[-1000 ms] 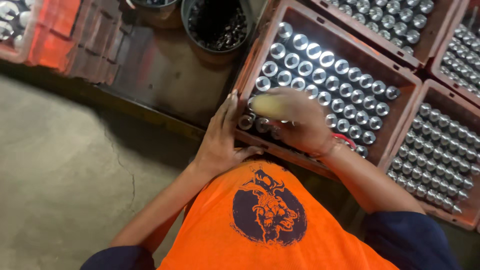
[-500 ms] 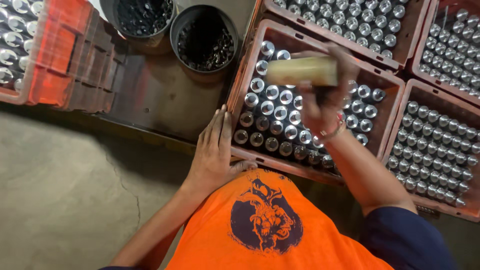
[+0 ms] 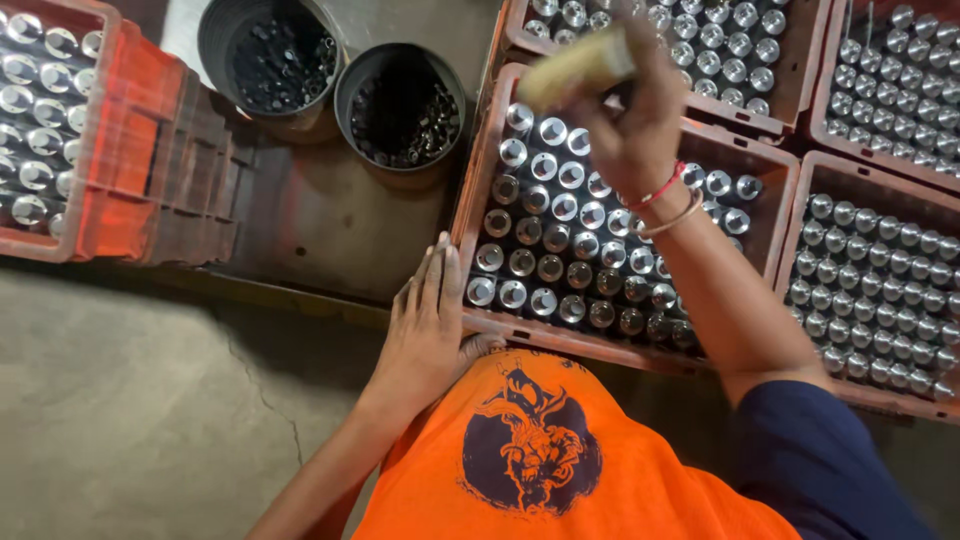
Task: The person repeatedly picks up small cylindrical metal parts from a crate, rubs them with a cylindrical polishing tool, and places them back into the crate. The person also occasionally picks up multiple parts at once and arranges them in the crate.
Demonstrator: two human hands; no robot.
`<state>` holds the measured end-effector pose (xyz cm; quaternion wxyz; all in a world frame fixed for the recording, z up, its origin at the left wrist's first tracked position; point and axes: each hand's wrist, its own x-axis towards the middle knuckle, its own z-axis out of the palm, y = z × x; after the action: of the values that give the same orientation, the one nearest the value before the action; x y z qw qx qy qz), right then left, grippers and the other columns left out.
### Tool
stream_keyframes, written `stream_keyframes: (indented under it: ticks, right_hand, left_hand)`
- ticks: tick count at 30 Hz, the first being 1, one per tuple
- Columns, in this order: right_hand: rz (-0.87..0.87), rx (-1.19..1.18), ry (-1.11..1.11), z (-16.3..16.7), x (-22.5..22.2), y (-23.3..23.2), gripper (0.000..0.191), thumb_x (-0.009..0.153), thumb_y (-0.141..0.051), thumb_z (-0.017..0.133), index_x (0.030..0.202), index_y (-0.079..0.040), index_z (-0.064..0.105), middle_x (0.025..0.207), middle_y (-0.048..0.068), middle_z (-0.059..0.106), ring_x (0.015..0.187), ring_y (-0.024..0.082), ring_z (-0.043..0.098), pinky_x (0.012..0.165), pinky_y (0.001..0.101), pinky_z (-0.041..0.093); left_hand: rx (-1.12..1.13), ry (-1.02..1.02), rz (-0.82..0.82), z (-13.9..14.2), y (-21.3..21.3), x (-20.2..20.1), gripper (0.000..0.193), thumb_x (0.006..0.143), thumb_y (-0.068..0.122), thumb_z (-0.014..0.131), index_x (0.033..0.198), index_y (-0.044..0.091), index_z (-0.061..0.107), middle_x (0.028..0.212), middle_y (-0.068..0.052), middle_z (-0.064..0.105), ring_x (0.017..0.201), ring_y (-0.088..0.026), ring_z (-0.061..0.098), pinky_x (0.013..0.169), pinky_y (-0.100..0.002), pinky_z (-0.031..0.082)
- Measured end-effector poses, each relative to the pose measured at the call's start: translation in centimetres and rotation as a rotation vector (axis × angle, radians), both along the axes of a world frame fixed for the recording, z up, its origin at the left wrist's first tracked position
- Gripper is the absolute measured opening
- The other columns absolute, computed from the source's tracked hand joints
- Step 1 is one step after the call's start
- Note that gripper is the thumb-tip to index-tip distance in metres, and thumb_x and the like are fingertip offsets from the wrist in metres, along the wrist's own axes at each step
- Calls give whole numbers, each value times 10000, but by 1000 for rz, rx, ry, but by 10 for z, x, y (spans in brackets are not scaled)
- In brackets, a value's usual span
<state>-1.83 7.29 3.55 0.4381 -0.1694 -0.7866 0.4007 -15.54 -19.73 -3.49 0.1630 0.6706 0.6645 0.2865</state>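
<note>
My left hand (image 3: 425, 320) lies flat, fingers together, on the near left corner of a reddish-brown crate (image 3: 477, 180). The crate is packed with several shiny upright metal cylinders (image 3: 560, 235). My right hand (image 3: 635, 125) is raised over the crate's far end and is closed around a tan, blurred cylindrical piece (image 3: 575, 68) that sticks out to the left. Red and gold bangles circle that wrist. My orange shirt fills the bottom of the head view.
Two dark round buckets (image 3: 400, 100) (image 3: 270, 60) of small black parts stand left of the crate. A red crate (image 3: 110, 150) of metal cylinders sits at the far left. More filled crates lie behind (image 3: 790, 95) and to the right (image 3: 880, 260). Cracked concrete floor (image 3: 130, 400) is below.
My right hand has risen from the crate's near rows to its far end, carrying the tan piece. My left hand has stayed on the crate's corner.
</note>
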Motion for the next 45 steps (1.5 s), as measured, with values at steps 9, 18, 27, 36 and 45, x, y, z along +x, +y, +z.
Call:
stream_keyframes:
  ticks: [9,18,27,36,45]
  right_hand:
    - [-273,232,-113,-16,31,22,582,1027,20,748,1522,-122,478,1201,149,668,1052,243,753,921,360,665]
    - [-176,306,-295,2,48,-14,518,899,16,766,1329,-173,548,1151,155,711,1038,284,735,923,354,622]
    - [-53,120,-301,8,45,-51,561,961,-73,795,1452,-63,525,1173,91,736,1081,250,742,978,356,614]
    - [19,137,-505,10,67,-76,512,866,-44,806,1339,-68,612,1027,132,729,899,286,734,771,366,597]
    - [99,114,-532,-6,79,-86,568,870,-82,855,1371,-113,590,1136,120,729,1033,292,697,885,384,559]
  left_hand:
    - [-127,-1,-27,6,0,0,1166,838,655,639,1576,-71,101,1643,-284,208,1486,-447,299,1145,-552,316]
    - [-112,-17,-41,14,-3,-6,1160,838,606,673,1573,-72,85,1619,-304,228,1479,-458,310,1149,-549,326]
    - [-141,33,-21,16,-6,-7,1130,867,582,665,1576,-75,80,1638,-301,226,1487,-456,318,1124,-554,346]
    - [-178,32,-28,12,0,3,1183,830,617,682,1571,-86,85,1624,-306,230,1472,-461,322,1144,-545,331]
    - [-173,50,-18,8,0,7,1161,853,606,673,1581,-73,75,1635,-295,234,1477,-448,335,1129,-531,354]
